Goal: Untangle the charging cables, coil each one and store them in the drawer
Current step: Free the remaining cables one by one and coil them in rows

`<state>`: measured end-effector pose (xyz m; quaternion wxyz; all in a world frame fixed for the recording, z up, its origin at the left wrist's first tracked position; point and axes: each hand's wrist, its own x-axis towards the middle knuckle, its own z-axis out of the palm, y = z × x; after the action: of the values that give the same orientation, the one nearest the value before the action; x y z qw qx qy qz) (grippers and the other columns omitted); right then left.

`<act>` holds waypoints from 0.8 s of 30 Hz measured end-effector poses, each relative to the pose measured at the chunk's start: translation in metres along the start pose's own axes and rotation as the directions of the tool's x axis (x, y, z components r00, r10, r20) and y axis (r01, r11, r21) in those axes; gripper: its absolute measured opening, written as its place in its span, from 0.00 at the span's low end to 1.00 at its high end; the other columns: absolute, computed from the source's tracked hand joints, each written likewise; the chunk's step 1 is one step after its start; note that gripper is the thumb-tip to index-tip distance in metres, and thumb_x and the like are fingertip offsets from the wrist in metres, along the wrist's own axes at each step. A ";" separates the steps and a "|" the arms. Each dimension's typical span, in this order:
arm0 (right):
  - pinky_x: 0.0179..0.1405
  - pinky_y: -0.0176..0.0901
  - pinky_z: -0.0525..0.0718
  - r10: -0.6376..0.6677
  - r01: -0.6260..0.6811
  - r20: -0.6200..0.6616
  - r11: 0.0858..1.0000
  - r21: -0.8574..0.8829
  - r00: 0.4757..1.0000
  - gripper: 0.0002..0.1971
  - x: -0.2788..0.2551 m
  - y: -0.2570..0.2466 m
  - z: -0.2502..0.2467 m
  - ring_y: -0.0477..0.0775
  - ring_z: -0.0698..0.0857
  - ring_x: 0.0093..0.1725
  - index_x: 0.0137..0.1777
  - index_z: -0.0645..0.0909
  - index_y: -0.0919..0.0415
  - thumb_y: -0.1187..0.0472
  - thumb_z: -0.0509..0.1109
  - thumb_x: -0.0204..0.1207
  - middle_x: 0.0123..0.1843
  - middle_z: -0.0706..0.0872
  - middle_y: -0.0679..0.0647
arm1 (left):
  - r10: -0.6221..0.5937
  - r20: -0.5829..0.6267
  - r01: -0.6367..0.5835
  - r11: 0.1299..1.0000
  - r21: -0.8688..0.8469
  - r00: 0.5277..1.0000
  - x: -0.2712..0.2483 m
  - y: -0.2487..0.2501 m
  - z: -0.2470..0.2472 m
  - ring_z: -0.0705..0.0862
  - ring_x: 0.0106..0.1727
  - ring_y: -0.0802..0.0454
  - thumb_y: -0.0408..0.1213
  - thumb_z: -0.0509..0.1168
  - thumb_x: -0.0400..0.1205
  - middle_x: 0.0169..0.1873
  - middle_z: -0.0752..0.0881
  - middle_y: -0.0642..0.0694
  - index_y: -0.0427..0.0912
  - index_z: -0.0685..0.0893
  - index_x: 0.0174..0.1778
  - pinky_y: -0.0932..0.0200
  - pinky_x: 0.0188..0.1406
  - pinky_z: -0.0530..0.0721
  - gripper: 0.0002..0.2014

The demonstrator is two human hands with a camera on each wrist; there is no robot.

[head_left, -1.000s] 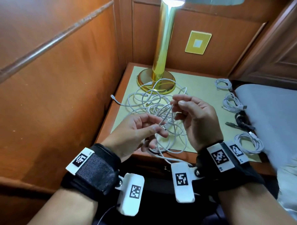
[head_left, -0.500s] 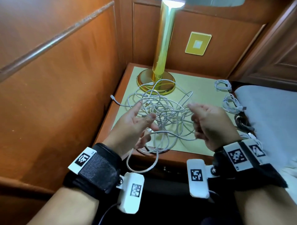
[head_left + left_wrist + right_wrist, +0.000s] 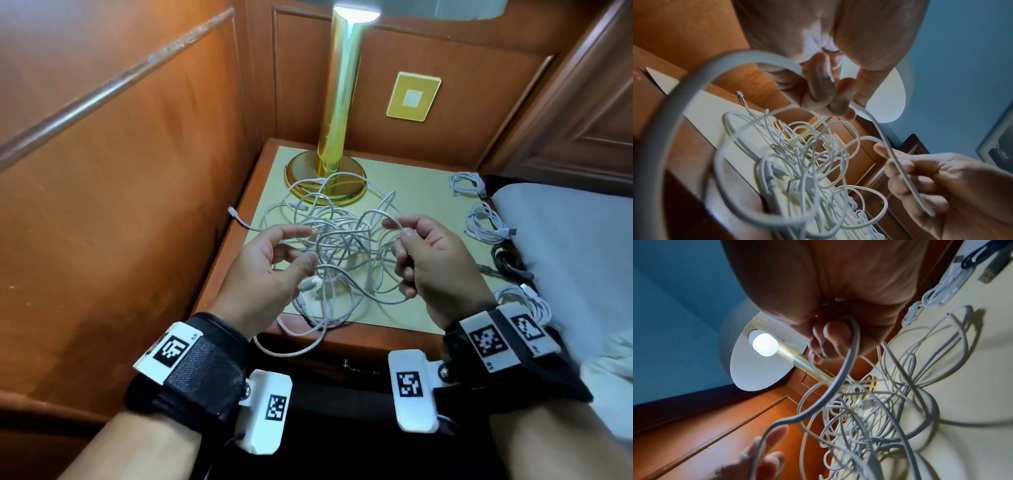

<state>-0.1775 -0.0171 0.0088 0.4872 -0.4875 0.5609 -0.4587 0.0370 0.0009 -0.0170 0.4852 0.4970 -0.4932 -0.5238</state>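
A tangle of white charging cables [image 3: 342,246] lies on the nightstand top [image 3: 404,308] in front of the lamp. My left hand [image 3: 298,250] is at the tangle's left, its fingers [image 3: 824,91] curled round a white cable strand [image 3: 879,134]. The strand runs across to my right hand [image 3: 399,230], which pinches it between thumb and forefinger at the tangle's right. In the right wrist view the same strand [image 3: 846,369] passes through my right hand's curled fingers [image 3: 836,335]. One loop [image 3: 301,349] hangs over the nightstand's front edge. The closed drawer's small handle [image 3: 346,365] shows below the edge.
A gold lamp base [image 3: 325,178] stands behind the tangle. Coiled cables line the right edge: white coils [image 3: 467,183] [image 3: 486,226], a black one [image 3: 510,260], another white [image 3: 524,301]. A bed [image 3: 565,246] borders the right, wood panelling the left and back.
My hands were close together over the tangle's middle and have drawn apart, stretching a strand between them. A cable loop has slid down over the front edge.
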 end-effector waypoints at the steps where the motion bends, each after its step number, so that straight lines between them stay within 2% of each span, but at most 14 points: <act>1: 0.18 0.36 0.65 -0.010 0.010 0.004 0.999 0.051 1.000 0.14 0.000 -0.001 0.001 0.44 0.68 0.23 0.55 0.81 0.57 0.66 0.53 0.90 0.30 0.74 0.48 | 0.008 0.002 -0.008 1.000 0.012 1.000 0.000 -0.001 0.000 0.73 0.17 0.63 0.30 0.70 0.83 0.39 0.83 0.39 0.46 0.84 0.64 0.70 0.16 0.69 0.14; 5: 0.24 0.37 0.70 -0.064 0.071 -0.034 0.971 0.227 0.997 0.15 0.001 -0.004 0.001 0.45 0.72 0.28 0.52 0.80 0.56 0.67 0.52 0.90 0.34 0.81 0.47 | 0.047 0.011 -0.048 0.994 0.095 0.999 0.002 -0.005 -0.001 0.73 0.18 0.62 0.30 0.70 0.83 0.39 0.84 0.41 0.51 0.85 0.61 0.69 0.18 0.70 0.14; 7: 0.28 0.36 0.72 -0.128 0.133 -0.040 0.970 0.204 0.991 0.15 0.002 -0.003 0.001 0.45 0.75 0.31 0.51 0.81 0.55 0.68 0.53 0.90 0.38 0.84 0.48 | 0.064 0.009 -0.065 0.990 0.127 0.998 0.003 -0.007 -0.001 0.73 0.20 0.59 0.32 0.71 0.83 0.41 0.86 0.43 0.56 0.85 0.62 0.66 0.20 0.73 0.15; 9: 0.31 0.37 0.72 -0.186 0.189 -0.037 0.969 0.159 0.982 0.16 0.002 0.000 0.003 0.45 0.77 0.33 0.50 0.82 0.52 0.68 0.55 0.89 0.39 0.87 0.47 | 0.083 0.016 -0.084 0.983 0.164 0.996 0.002 -0.007 0.000 0.76 0.22 0.51 0.34 0.70 0.84 0.45 0.87 0.43 0.62 0.84 0.64 0.60 0.23 0.76 0.18; 11: 0.34 0.38 0.73 -0.240 0.240 -0.022 0.963 0.121 0.971 0.16 0.001 0.003 0.004 0.45 0.78 0.35 0.49 0.83 0.50 0.68 0.57 0.87 0.39 0.88 0.46 | 0.103 0.032 -0.107 0.979 0.171 0.994 0.000 -0.004 0.002 0.78 0.24 0.47 0.32 0.68 0.85 0.48 0.88 0.42 0.63 0.81 0.69 0.60 0.24 0.79 0.22; 14: 0.37 0.40 0.74 -0.228 0.218 0.081 0.969 0.114 0.970 0.15 -0.004 0.004 0.008 0.47 0.79 0.37 0.42 0.87 0.49 0.65 0.60 0.76 0.37 0.86 0.49 | 0.108 0.086 -0.117 0.987 0.109 0.990 -0.004 0.000 0.003 0.80 0.24 0.47 0.23 0.64 0.85 0.50 0.90 0.45 0.61 0.74 0.78 0.65 0.22 0.78 0.31; 16: 0.36 0.40 0.74 -0.209 0.189 0.177 0.974 0.121 0.962 0.15 -0.008 0.003 0.012 0.49 0.78 0.35 0.37 0.88 0.52 0.65 0.59 0.71 0.34 0.83 0.52 | 0.109 0.143 -0.120 0.990 0.074 0.984 -0.005 0.000 0.004 0.83 0.25 0.48 0.19 0.61 0.85 0.55 0.91 0.47 0.60 0.74 0.79 0.67 0.18 0.74 0.34; 18: 0.35 0.40 0.74 -0.216 0.209 0.267 0.976 0.056 0.939 0.14 -0.011 0.001 0.014 0.50 0.77 0.34 0.37 0.87 0.57 0.66 0.59 0.69 0.31 0.82 0.53 | 0.106 0.179 -0.120 0.991 0.067 0.978 -0.005 0.001 0.004 0.84 0.27 0.46 0.17 0.60 0.84 0.58 0.90 0.48 0.57 0.79 0.75 0.65 0.18 0.72 0.31; 20: 0.34 0.39 0.76 -0.206 0.229 0.336 0.973 -0.029 0.919 0.13 -0.013 0.001 0.015 0.51 0.79 0.33 0.37 0.87 0.63 0.67 0.60 0.66 0.30 0.85 0.52 | 0.105 0.173 -0.115 0.992 0.048 0.979 -0.004 0.002 0.003 0.83 0.28 0.47 0.17 0.59 0.85 0.56 0.90 0.47 0.48 0.86 0.66 0.69 0.21 0.74 0.24; 22: 0.34 0.40 0.80 -0.167 0.202 0.374 0.978 -0.057 0.912 0.13 -0.015 0.001 0.013 0.51 0.82 0.33 0.35 0.88 0.64 0.68 0.60 0.65 0.31 0.88 0.53 | 0.115 0.149 -0.126 0.990 0.062 0.982 -0.004 0.003 0.002 0.81 0.30 0.49 0.17 0.59 0.85 0.48 0.91 0.48 0.40 0.89 0.56 0.73 0.26 0.76 0.18; 24: 0.33 0.43 0.82 -0.109 0.129 0.386 0.991 -0.028 0.916 0.14 -0.015 0.001 0.011 0.55 0.83 0.35 0.32 0.88 0.65 0.66 0.60 0.65 0.33 0.88 0.57 | 0.129 0.106 -0.138 0.987 0.085 0.986 -0.004 0.002 0.002 0.79 0.30 0.53 0.17 0.56 0.84 0.36 0.89 0.56 0.37 0.89 0.51 0.73 0.28 0.75 0.18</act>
<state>-0.1655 -0.0022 0.0084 0.5457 -0.6138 0.4359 -0.3680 0.0348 0.0044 -0.0153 0.4706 0.4575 -0.5728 -0.4911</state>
